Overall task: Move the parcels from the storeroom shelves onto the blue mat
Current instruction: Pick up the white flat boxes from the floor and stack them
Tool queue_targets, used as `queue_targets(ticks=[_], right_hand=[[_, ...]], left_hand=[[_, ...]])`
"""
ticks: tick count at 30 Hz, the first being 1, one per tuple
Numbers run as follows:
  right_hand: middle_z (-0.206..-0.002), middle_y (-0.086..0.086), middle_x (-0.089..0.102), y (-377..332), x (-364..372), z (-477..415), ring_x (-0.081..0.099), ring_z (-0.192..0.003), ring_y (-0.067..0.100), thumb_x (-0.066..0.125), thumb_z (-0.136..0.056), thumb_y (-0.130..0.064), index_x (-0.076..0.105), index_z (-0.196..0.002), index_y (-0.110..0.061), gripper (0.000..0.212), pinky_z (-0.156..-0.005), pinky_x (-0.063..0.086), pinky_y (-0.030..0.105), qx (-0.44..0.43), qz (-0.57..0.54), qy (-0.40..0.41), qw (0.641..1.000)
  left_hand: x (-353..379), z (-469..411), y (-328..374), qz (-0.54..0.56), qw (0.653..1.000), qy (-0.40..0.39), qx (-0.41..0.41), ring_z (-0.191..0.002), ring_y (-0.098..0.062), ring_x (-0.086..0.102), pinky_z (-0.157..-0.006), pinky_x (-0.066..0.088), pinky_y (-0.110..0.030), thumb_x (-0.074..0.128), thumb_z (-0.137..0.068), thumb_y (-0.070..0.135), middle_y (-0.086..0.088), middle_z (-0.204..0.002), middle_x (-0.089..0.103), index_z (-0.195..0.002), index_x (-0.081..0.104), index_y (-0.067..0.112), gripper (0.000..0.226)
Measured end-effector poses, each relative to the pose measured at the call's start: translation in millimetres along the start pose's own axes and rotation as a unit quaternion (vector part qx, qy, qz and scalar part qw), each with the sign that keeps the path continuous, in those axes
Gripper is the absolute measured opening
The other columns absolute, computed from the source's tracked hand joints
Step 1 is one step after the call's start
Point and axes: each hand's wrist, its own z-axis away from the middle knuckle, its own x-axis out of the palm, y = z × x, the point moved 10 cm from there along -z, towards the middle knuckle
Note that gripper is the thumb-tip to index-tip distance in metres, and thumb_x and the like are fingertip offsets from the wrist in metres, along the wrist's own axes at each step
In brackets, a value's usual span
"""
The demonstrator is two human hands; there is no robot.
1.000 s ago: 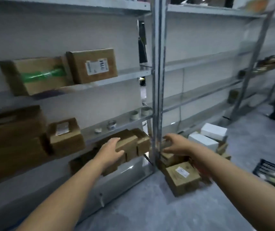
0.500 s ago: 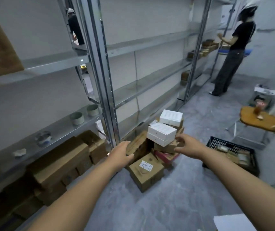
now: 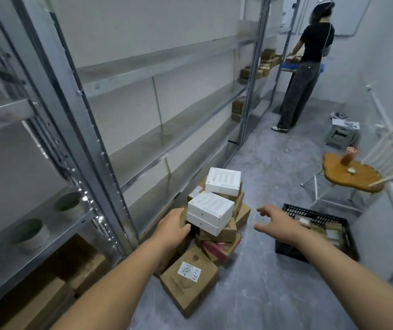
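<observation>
Ahead, a pile of parcels (image 3: pixel 216 225) sits on the grey floor (image 3: pixel 262 294) against the foot of the metal shelves (image 3: pixel 143 151), with more brown boxes (image 3: pixel 71 265) on the bottom shelf to the left. The left hand (image 3: pixel 174 225) touches the left side of the lower white box (image 3: pixel 211 211). Its fingertips are tucked out of sight at the box's edge, so it is unclear whether they have hooked it. The right hand (image 3: pixel 278 225) hovers in the air to the right of the pile, fingers spread apart and holding nothing, with a black crate (image 3: pixel 319 232) behind it. An upper white box (image 3: pixel 222 181) rests further back on brown cartons. Both white boxes look rigid, smooth and light, probably slippery. They are best taken with palms on opposite sides, since they sit loosely and could slide off. A pink parcel (image 3: pixel 219 247) lies wedged and tilted low in the pile. The nearest brown carton (image 3: pixel 190 287) is stiff cardboard, tipped on one edge, likely heavier, and calls for a grip under its lower corners. Its white label (image 3: pixel 189 272) carries handwriting that may read "1125", the printed part too small to read. A blue surface (image 3: pixel 287 65) by a person at the far end may be the mat.
</observation>
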Motion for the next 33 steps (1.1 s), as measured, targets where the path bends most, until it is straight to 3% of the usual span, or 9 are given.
queue_targets(ticks=[4,11,13,17,20,22,27,31,33], right_hand=[[-0.134,0.005,0.052,42,-28,-71,0.05,-0.122,0.019,0.07,-0.083,-0.032,0.047,-0.137,-0.015,0.061,-0.1,0.04,0.029,0.014,-0.008,-0.007,1.0],[-0.137,0.007,0.051,105,-79,-228,0.049,-0.124,0.019,0.069,-0.086,-0.029,0.045,-0.139,-0.013,0.061,-0.099,0.04,0.028,-0.01,0.004,-0.055,0.998],[-0.137,0.007,0.051,114,-88,-268,0.049,-0.125,0.02,0.068,-0.086,-0.029,0.044,-0.14,-0.012,0.061,-0.099,0.04,0.028,-0.02,0.02,-0.084,0.996],[-0.136,0.009,0.051,116,-95,-344,0.049,-0.124,0.022,0.068,-0.085,-0.026,0.046,-0.138,-0.011,0.059,-0.099,0.039,0.029,-0.035,0.056,-0.125,0.99],[-0.134,0.009,0.053,98,-84,-395,0.05,-0.122,0.023,0.068,-0.084,-0.024,0.047,-0.136,-0.009,0.058,-0.095,0.04,0.027,-0.057,0.059,-0.144,0.986],[-0.133,0.008,0.053,90,-72,-428,0.05,-0.12,0.022,0.068,-0.083,-0.025,0.045,-0.139,-0.009,0.063,-0.093,0.041,0.026,-0.058,0.052,-0.158,0.984],[-0.138,0.006,0.048,100,-48,-502,0.051,-0.113,0.017,0.068,-0.084,-0.024,0.04,-0.143,-0.011,0.066,-0.086,0.037,0.022,-0.037,0.025,-0.161,0.986],[-0.135,0.008,0.05,136,-35,-553,0.05,-0.105,0.015,0.068,-0.085,-0.022,0.045,-0.137,-0.011,0.058,-0.083,0.037,0.025,0.022,-0.002,-0.17,0.985],[-0.139,0.01,0.048,152,-32,-578,0.051,-0.115,0.02,0.067,-0.086,-0.023,0.043,-0.139,-0.011,0.059,-0.086,0.037,0.025,0.037,0.014,-0.17,0.985]], left_hand=[[34,-75,25,0.01,1.0,-0.016,-0.001,-0.126,-0.012,0.046,-0.095,0.037,-0.024,0.06,-0.09,0.033,0.004,-0.143,0.046,-0.14,0.043,0.025,0.054],[89,-192,45,0.053,0.993,0.009,-0.106,-0.128,-0.015,0.046,-0.101,0.043,-0.038,0.06,-0.089,0.035,0.006,-0.147,0.042,-0.145,0.036,0.029,0.061],[96,-214,52,0.074,0.988,0.033,-0.131,-0.125,-0.014,0.048,-0.1,0.043,-0.033,0.062,-0.09,0.033,0.003,-0.145,0.045,-0.143,0.04,0.024,0.058],[108,-245,51,0.119,0.975,0.054,-0.181,-0.12,-0.011,0.048,-0.071,0.041,-0.009,0.062,-0.092,0.028,0.003,-0.142,0.045,-0.142,0.043,0.021,0.054],[106,-264,43,0.112,0.972,0.073,-0.194,-0.116,-0.008,0.044,-0.088,0.037,-0.019,0.061,-0.092,0.02,-0.001,-0.142,0.046,-0.14,0.045,0.018,0.05],[104,-283,31,0.111,0.967,0.081,-0.214,-0.111,-0.008,0.044,-0.09,0.035,-0.023,0.06,-0.092,0.018,-0.002,-0.139,0.048,-0.139,0.047,0.018,0.048],[111,-362,1,0.124,0.96,0.068,-0.243,-0.13,-0.021,0.045,-0.103,0.035,-0.028,0.06,-0.093,0.021,-0.005,-0.149,0.039,-0.144,0.04,0.015,0.054],[135,-423,-15,0.155,0.948,0.056,-0.272,-0.121,-0.016,0.048,-0.088,0.038,-0.022,0.057,-0.095,0.024,-0.003,-0.146,0.042,-0.144,0.04,0.018,0.052],[151,-443,-20,0.177,0.939,0.056,-0.288,-0.121,-0.015,0.048,-0.088,0.041,-0.024,0.056,-0.095,0.026,-0.003,-0.145,0.045,-0.143,0.04,0.021,0.05]])
